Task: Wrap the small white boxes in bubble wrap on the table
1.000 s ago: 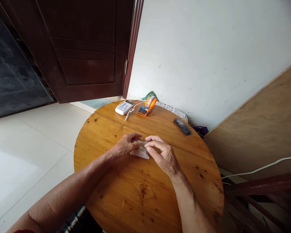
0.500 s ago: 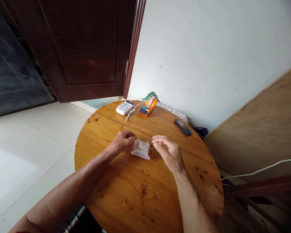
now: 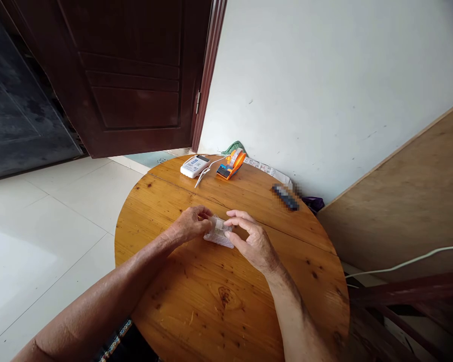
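A small packet in clear bubble wrap (image 3: 219, 237) lies on the round wooden table, with a pale patch on its top. My left hand (image 3: 192, 222) rests at the packet's left edge, its fingers curled and pinching the wrap there. From the other side, my right hand (image 3: 254, 244) reaches over the packet's right edge. Its thumb and fingers are apart, with the tips at or just above the wrap; contact is hard to tell.
At the table's (image 3: 211, 301) far side are a white device (image 3: 194, 167) with a white cable (image 3: 204, 176) and an orange tape dispenser (image 3: 231, 166). A dark, blurred-out object (image 3: 285, 197) lies at the back right. The wall (image 3: 305, 100) and door (image 3: 136, 85) stand behind.
My right hand has moved left, from beside the packet to over its right edge, with its fingers spreading. My left hand has shifted slightly right, onto the packet's left edge.
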`<move>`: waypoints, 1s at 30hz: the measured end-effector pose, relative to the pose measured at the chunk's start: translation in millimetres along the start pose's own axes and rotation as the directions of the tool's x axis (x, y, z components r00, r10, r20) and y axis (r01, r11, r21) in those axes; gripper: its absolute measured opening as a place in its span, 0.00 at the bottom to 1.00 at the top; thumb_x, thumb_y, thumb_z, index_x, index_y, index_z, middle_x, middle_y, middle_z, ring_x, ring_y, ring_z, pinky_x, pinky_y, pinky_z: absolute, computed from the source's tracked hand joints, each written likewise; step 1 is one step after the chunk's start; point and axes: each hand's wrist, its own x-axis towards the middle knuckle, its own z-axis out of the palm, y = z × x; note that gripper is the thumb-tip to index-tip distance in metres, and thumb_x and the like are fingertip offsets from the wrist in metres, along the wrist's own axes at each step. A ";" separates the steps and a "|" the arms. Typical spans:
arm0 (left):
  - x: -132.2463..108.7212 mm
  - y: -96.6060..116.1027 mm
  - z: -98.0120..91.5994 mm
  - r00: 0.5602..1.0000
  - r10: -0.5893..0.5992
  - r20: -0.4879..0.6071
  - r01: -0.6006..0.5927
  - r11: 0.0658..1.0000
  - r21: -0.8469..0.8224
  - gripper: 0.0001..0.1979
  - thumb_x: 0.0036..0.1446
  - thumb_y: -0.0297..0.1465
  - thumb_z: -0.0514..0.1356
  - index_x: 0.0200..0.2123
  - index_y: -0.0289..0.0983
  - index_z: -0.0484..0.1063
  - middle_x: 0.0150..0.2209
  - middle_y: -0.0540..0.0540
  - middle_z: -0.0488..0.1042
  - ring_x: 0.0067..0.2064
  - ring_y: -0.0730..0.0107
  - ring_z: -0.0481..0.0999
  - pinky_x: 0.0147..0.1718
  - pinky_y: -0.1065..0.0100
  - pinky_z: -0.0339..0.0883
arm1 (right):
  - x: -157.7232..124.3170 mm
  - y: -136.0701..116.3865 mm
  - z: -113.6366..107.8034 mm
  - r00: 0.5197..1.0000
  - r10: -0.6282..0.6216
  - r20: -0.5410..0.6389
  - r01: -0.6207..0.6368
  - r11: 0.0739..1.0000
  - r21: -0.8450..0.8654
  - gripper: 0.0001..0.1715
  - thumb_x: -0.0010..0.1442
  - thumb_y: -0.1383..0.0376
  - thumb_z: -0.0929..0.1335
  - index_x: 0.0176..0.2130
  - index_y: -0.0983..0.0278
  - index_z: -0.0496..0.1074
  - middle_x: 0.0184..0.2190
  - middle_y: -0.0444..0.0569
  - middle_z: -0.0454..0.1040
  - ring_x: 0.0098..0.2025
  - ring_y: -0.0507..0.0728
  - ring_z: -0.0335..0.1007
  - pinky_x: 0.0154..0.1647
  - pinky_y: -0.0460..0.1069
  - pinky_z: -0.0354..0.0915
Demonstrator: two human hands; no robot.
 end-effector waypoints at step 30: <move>-5.4 4.6 18.4 0.995 -0.029 0.095 0.047 0.980 -0.195 0.20 0.49 0.46 0.64 0.20 0.36 0.64 0.15 0.54 0.63 0.15 0.80 0.59 0.16 0.74 0.52 | -0.5 -20.1 -16.2 0.942 0.249 -0.226 -0.208 0.959 0.192 0.17 0.62 0.53 0.66 0.28 0.61 0.68 0.16 0.38 0.62 0.19 0.50 0.59 0.23 0.46 0.56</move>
